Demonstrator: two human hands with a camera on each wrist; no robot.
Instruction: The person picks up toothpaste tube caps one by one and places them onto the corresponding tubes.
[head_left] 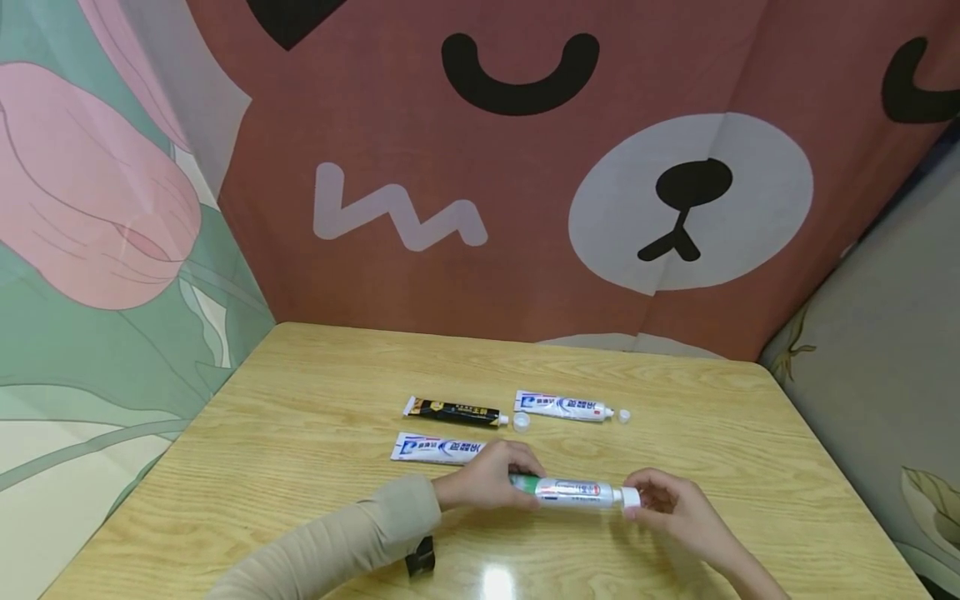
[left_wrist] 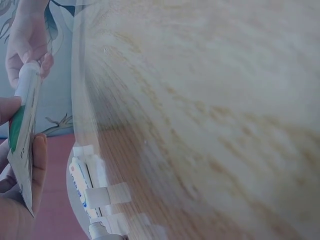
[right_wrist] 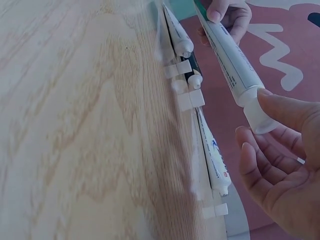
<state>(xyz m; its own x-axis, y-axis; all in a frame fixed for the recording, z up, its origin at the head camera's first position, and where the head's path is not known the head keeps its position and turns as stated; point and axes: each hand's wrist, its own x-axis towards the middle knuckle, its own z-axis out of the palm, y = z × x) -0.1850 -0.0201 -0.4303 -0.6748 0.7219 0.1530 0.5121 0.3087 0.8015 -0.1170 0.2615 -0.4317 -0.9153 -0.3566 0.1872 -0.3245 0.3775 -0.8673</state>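
Observation:
A white toothpaste tube with a green end (head_left: 573, 492) is held up lengthwise between my two hands. My left hand (head_left: 495, 477) grips it around the green end, fingers and thumb on opposite sides. At its other end, my right hand (head_left: 686, 512) pinches the white cap (head_left: 631, 497), which sits in line with the nozzle. In the right wrist view the thumb presses the side of the cap (right_wrist: 259, 115), with curled fingers beneath it. Behind my left hand lies a white-and-blue toothpaste tube (head_left: 435, 448), its nozzle end hidden by that hand in the head view.
Farther back lie a black toothpaste tube (head_left: 453, 412) and another white-and-blue tube (head_left: 562, 406), both uncapped. Loose white caps stand near their nozzles, one larger (head_left: 521, 422) and one smaller (head_left: 624, 416). A bear-print cloth (head_left: 480, 283) hangs behind the wooden table (head_left: 315, 375).

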